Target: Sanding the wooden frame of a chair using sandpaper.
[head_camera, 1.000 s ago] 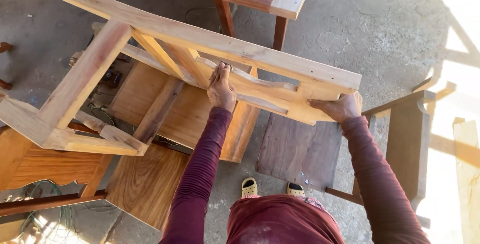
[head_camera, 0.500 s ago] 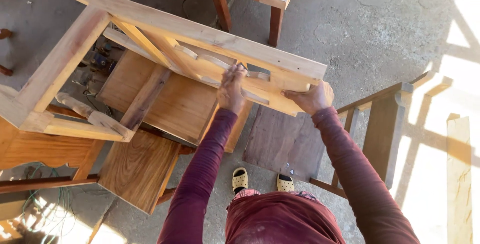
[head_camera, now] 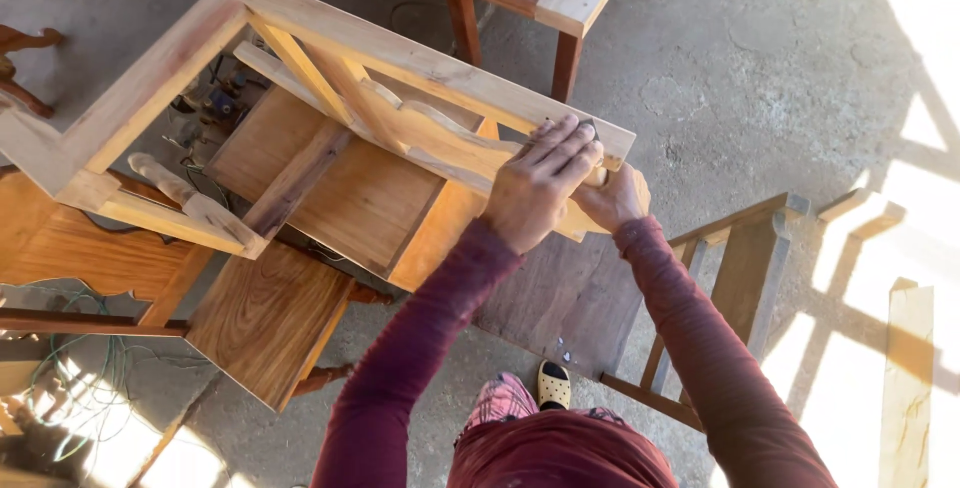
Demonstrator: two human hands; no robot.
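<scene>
I have the bare wooden chair frame [head_camera: 330,88] tipped up over the concrete floor [head_camera: 760,58]. My left hand [head_camera: 540,183] presses flat on its corner rail, fingers spread over a small dark pad, probably sandpaper. My right hand [head_camera: 615,198] clutches the same corner from beneath. Frame looks stiff, fairly heavy, unfinished pale wood; grab rails, not thin slats.
</scene>
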